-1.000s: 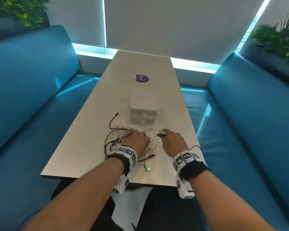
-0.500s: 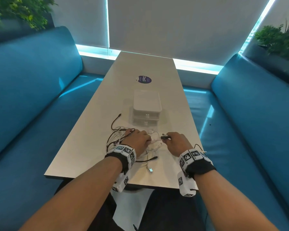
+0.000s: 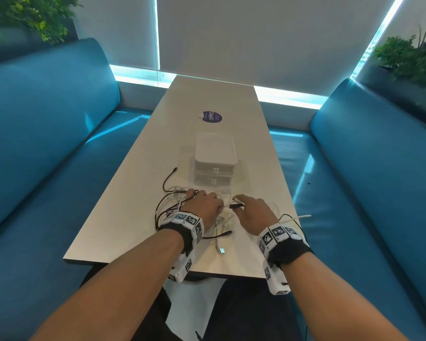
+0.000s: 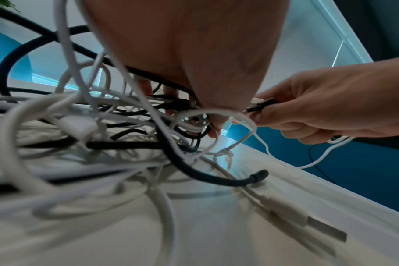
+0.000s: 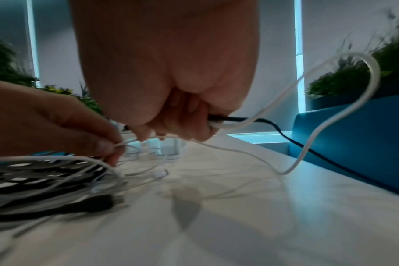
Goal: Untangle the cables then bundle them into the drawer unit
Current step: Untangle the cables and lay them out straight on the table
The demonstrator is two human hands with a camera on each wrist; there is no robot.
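Note:
A tangle of black and white cables [image 3: 180,203] lies on the white table [image 3: 138,193] in front of a white two-drawer unit [image 3: 215,158], both drawers closed. My left hand [image 3: 207,205] rests on the tangle, thumb and finger pinching a thin white cable [image 5: 118,144]. My right hand [image 3: 249,207] sits just to its right and grips a black plug [image 3: 236,206] together with a white cable. In the right wrist view the black lead [image 5: 239,118] and a white loop [image 5: 371,72] run out of that fist. The left wrist view shows the tangle [image 4: 103,126] under my palm and the black plug [image 4: 262,106].
A loose USB plug [image 3: 222,250] and a black cable end [image 3: 225,233] lie near the front edge. A white cable end [image 3: 305,216] reaches over the right edge. A purple sticker [image 3: 212,116] is beyond the drawers. Blue benches [image 3: 379,193] flank the table.
My right hand has drawn slightly right and back with the black plug, and a white cable end now shows past the table's right edge. The left hand stays on the tangle.

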